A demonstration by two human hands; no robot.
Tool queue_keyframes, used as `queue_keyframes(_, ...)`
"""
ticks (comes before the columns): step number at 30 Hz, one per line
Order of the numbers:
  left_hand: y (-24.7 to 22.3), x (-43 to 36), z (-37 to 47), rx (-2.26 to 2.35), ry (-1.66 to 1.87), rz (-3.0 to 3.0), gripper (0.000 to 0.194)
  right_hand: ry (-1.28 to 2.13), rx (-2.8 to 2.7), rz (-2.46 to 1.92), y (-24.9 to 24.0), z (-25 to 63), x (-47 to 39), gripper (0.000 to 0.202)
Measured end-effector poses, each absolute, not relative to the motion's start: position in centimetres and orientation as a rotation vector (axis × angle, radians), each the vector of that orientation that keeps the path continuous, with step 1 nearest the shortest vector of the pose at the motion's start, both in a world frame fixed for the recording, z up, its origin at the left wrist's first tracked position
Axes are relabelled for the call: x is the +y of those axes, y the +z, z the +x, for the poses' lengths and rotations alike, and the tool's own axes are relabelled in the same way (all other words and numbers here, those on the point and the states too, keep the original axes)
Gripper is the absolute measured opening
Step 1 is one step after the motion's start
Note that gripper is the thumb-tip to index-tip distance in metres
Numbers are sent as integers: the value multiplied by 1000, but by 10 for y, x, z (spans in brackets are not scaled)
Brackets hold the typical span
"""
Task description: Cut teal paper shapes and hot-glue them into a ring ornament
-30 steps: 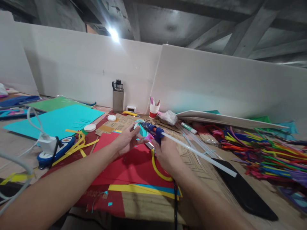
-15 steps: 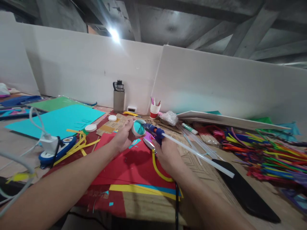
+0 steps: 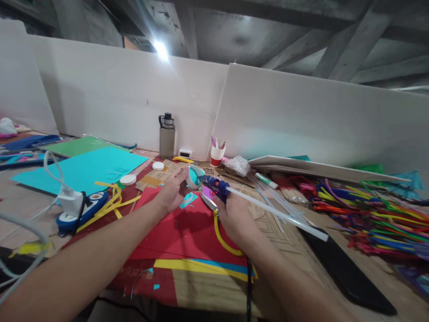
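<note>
My left hand (image 3: 174,190) is closed on a small white round cup (image 3: 195,177) with turquoise inside, tilted above the red sheets (image 3: 187,232). Opposite it, my right hand (image 3: 234,212) is wrapped round a blue glue gun (image 3: 214,185), whose nozzle is at the cup's right rim. A long translucent glue stick (image 3: 278,212) sticks out of the gun's back toward the lower right. Below the gun lie scissors with a yellow handle (image 3: 223,239), partly hidden by my right hand. A turquoise paper piece (image 3: 188,201) rests under the cup.
A bottle (image 3: 166,141) and a pen cup (image 3: 217,155) stand at the back. Turquoise sheets (image 3: 80,167), yellow strips (image 3: 115,203) and a power strip (image 3: 82,212) lie left. To the right are a black phone-like slab (image 3: 351,273) and colourful pipe cleaners (image 3: 378,219).
The cup in my left hand has turned slightly, showing less of its inside. The glue gun's nozzle remains at its rim. The whole view has shifted slightly.
</note>
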State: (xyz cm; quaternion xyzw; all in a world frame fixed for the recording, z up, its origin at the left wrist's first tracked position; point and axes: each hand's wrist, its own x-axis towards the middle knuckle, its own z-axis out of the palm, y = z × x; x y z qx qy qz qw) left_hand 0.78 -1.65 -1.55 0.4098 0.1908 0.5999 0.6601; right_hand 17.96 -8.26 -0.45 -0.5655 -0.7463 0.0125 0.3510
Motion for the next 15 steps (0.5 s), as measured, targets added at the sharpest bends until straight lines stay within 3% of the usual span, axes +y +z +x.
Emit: queue_keyframes(15,-18,-22,13,513,1162,777,30,-1,-1928,-1435,-6,181,-83,34)
